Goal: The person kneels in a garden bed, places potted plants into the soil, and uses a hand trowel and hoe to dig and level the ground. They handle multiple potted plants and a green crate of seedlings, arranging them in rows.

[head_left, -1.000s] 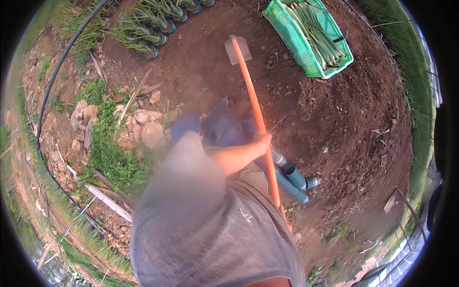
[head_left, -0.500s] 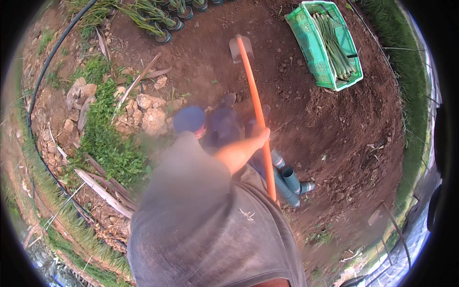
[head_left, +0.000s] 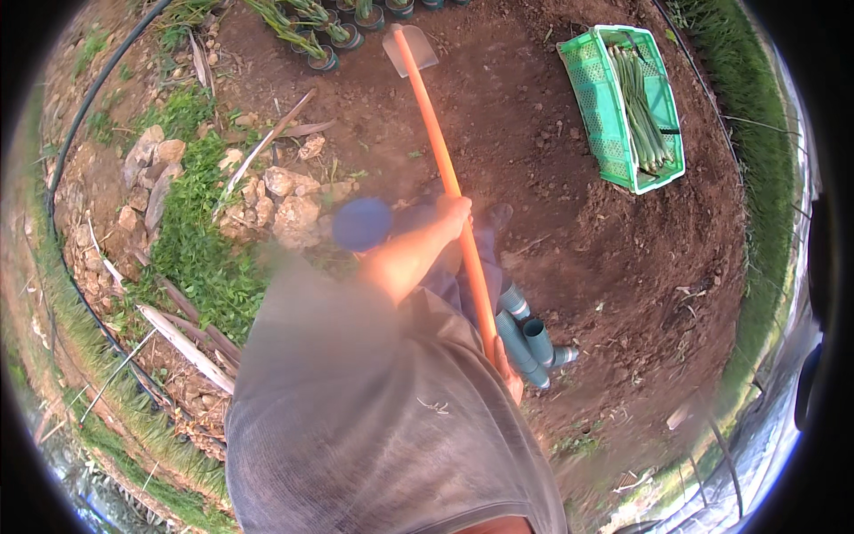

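A long orange-handled hoe (head_left: 436, 147) runs from beside my body out over the bare soil. Its pale metal blade (head_left: 420, 55) is at the far end, near the potted plants; whether it touches the ground I cannot tell. My left hand (head_left: 455, 215) is closed around the middle of the handle. Lower down, close to my hip, my right hand (head_left: 509, 372) holds the near end, partly hidden by my grey shirt. Several dark green plastic pots (head_left: 525, 351) lie on the ground just right of the handle. My legs are partly covered by my left forearm.
A green perforated crate (head_left: 594, 116) of long green-stemmed plants (head_left: 636, 111) stands far right. Potted plants (head_left: 322, 55) are at the far left. Rocks (head_left: 294, 209), weeds (head_left: 200, 240), wood pieces (head_left: 187, 349) and a black hose (head_left: 76, 142) lie left. A blurred blue round thing (head_left: 360, 222) is by my left forearm.
The hoe has moved farther away and leftward, its blade closer to the potted plants. My left hand has travelled forward with it. My right hand has come into view at the handle's near end.
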The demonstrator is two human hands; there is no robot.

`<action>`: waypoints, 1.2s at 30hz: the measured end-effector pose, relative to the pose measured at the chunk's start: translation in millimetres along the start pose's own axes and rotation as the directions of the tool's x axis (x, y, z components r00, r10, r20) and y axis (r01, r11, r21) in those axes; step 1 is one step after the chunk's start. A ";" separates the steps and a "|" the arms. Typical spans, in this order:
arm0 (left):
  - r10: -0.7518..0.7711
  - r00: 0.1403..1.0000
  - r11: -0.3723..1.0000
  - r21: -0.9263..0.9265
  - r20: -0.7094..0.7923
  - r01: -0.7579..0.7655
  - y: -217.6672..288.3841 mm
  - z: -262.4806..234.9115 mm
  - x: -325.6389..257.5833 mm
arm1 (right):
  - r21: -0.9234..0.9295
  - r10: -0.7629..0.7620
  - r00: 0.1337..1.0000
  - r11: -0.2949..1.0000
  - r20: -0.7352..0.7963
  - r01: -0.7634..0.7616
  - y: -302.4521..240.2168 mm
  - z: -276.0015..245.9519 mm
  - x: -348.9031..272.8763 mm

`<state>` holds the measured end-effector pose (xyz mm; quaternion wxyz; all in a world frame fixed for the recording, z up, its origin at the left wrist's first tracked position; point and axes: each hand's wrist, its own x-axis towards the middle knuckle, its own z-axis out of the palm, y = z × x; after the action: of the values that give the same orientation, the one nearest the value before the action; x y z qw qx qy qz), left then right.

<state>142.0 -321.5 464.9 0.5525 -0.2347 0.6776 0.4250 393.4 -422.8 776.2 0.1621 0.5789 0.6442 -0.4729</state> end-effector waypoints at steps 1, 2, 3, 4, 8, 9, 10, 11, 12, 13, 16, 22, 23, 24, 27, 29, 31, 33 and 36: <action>0.001 1.000 1.000 0.019 -0.016 -0.001 5.5 -4.2 8.0 | -0.005 0.051 0.998 0.999 0.035 -0.051 -5.2 1.3 9.8; 0.003 0.999 1.000 0.031 -0.036 -0.001 8.7 -7.5 14.7 | -0.006 0.093 0.993 0.996 0.071 -0.093 -9.2 2.2 16.5; 0.051 0.998 0.999 0.020 -0.043 -0.050 5.1 -11.7 15.8 | 0.006 0.099 0.991 0.995 0.091 -0.100 -11.8 1.9 18.0; 0.036 0.997 0.998 0.057 -0.073 -0.032 -2.8 -14.3 13.8 | 0.052 0.227 0.954 0.969 0.197 -0.241 -13.4 0.5 13.4; -0.157 0.987 0.987 0.021 -0.039 0.158 -54.5 -32.0 -29.8 | 0.028 0.301 0.929 0.949 0.213 -0.314 -12.2 -13.7 -38.8; -0.196 0.980 0.979 0.038 -0.046 0.198 -61.0 -33.6 -39.1 | 0.021 0.302 0.931 0.950 0.206 -0.312 -12.3 -16.4 -52.7; -0.180 0.981 0.980 0.071 -0.070 0.184 -68.5 -35.0 -49.9 | 0.013 0.302 0.933 0.950 0.197 -0.311 -11.6 -18.6 -63.1; -0.189 0.976 0.975 0.097 -0.107 0.200 -71.1 -34.4 -56.1 | 0.002 0.295 0.937 0.954 0.187 -0.301 -11.8 -18.9 -68.6; -0.150 0.983 0.984 0.083 -0.104 0.159 -71.5 -38.1 -62.1 | -0.006 0.287 0.941 0.957 0.179 -0.291 -13.1 -18.6 -70.1; -0.177 0.980 0.982 0.056 -0.088 0.183 -64.1 -39.7 -59.4 | -0.008 0.270 0.947 0.962 0.176 -0.273 -15.7 -17.6 -67.1; -0.155 0.988 0.985 -0.082 -0.005 0.154 -35.4 -56.4 -40.0 | -0.036 0.200 0.965 0.980 0.170 -0.197 -29.2 -10.9 -36.0; -0.048 0.998 0.988 0.150 0.029 0.043 -2.6 -86.8 16.2 | -0.112 0.161 0.965 0.984 0.206 -0.140 -52.2 -4.9 12.5; -0.033 0.999 0.995 0.093 -0.030 0.036 -12.5 -83.4 12.5 | -0.113 0.170 0.963 0.982 0.211 -0.148 -51.9 -5.5 9.0; -0.141 0.989 0.989 -0.041 -0.051 0.139 -23.4 -79.2 5.8 | -0.108 0.192 0.957 0.979 0.217 -0.172 -50.6 -6.1 2.3; -0.210 0.976 0.978 -0.003 -0.049 0.210 -63.0 -65.2 -32.5 | -0.102 0.250 0.942 0.967 0.225 -0.232 -40.7 -11.8 -38.0; -0.078 0.996 0.997 0.002 -0.035 0.078 -70.4 -53.9 -47.8 | -0.108 0.255 0.942 0.966 0.218 -0.236 -32.7 -15.3 -61.6; -0.166 0.985 0.986 -0.016 -0.047 0.166 -71.0 -46.9 -61.0 | -0.113 0.236 0.950 0.970 0.204 -0.217 -25.0 -15.6 -72.8; -0.171 0.985 0.985 -0.011 -0.034 0.171 -62.9 -42.4 -65.6 | -0.128 0.201 0.961 0.976 0.190 -0.178 -21.6 -12.5 -71.6; -0.133 0.991 0.990 -0.041 0.010 0.133 -40.7 -39.8 -54.5 | -0.146 0.110 0.982 0.985 0.154 -0.087 -22.9 -1.1 -48.5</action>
<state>167.5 -384.5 504.8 0.5768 -0.2892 0.6496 0.4020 386.6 -448.0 823.1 0.2767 0.5573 0.6307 -0.4638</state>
